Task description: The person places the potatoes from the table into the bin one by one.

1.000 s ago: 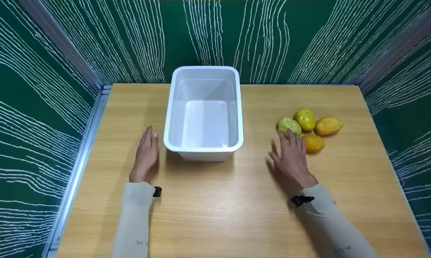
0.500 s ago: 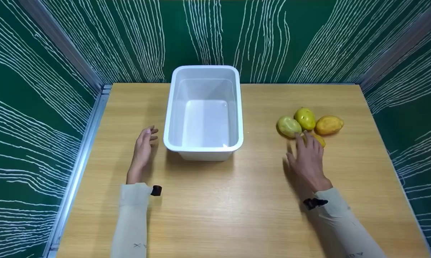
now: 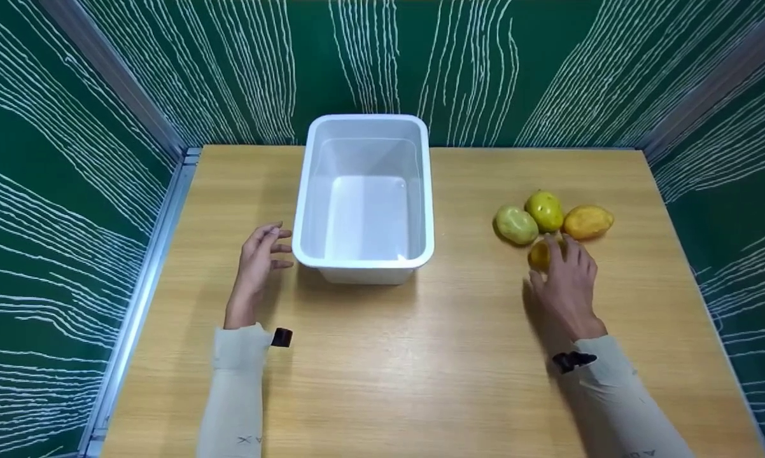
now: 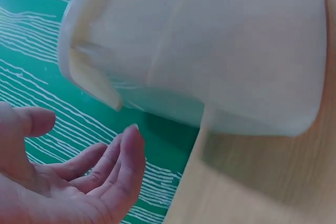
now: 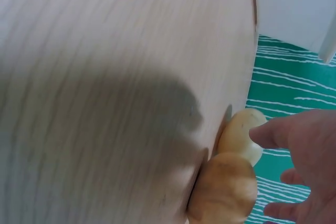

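The right hand (image 3: 567,280) hovers over the nearest orange-yellow fruit (image 3: 538,256), partly hiding it, fingers spread and slightly bent; in the right wrist view a gap shows between this hand (image 5: 310,166) and the orange fruit (image 5: 224,190). Behind lie a pale green fruit (image 3: 516,224), a yellow-green fruit (image 3: 545,210) and a yellow fruit (image 3: 589,222). Left of the white bin (image 3: 298,191), the left hand (image 3: 254,261) is held with relaxed, parted fingers. In the left wrist view that hand (image 4: 79,182) holds nothing beside the bin's outer wall (image 4: 210,40).
A wooden table (image 3: 382,381) carries the bin and the fruits. Green panels with white wavy lines (image 3: 408,76) stand behind it and at both sides. A metal rail (image 3: 144,280) runs along the left table edge.
The right hand has moved rightward from near the pale green fruit to the nearest orange-yellow one. The left hand's fingers have spread apart and turned toward the bin.
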The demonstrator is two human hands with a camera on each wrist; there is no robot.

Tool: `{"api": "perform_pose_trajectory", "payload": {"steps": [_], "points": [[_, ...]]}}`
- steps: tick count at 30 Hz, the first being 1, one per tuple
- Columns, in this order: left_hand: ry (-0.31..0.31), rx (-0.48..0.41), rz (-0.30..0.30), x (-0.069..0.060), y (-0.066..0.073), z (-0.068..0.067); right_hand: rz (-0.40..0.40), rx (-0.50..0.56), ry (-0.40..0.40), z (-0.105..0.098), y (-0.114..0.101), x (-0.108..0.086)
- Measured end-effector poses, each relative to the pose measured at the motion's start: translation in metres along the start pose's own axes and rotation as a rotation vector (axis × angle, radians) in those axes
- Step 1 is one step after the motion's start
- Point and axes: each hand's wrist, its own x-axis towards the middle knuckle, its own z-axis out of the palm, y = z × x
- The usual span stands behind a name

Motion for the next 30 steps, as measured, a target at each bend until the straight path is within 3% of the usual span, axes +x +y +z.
{"api": "perform_pose_trajectory", "payload": {"steps": [8,13,21,30], "points": [[-0.018,-0.028,-0.017,-0.001,0.004,0.004,0.009,0.006,0.041,-0.002,0.009,-0.001],[-0.062,-0.028,-0.014,-0.003,0.005,0.005,0.020,-0.028,0.069,-0.002,0.015,0.000],[-0.062,-0.012,-0.039,-0.006,0.009,0.009,0.083,-0.039,0.015,-0.002,0.023,0.003],[-0.056,-0.036,-0.063,-0.007,0.011,0.011,0.099,-0.048,-0.008,-0.003,0.029,0.005]]}}
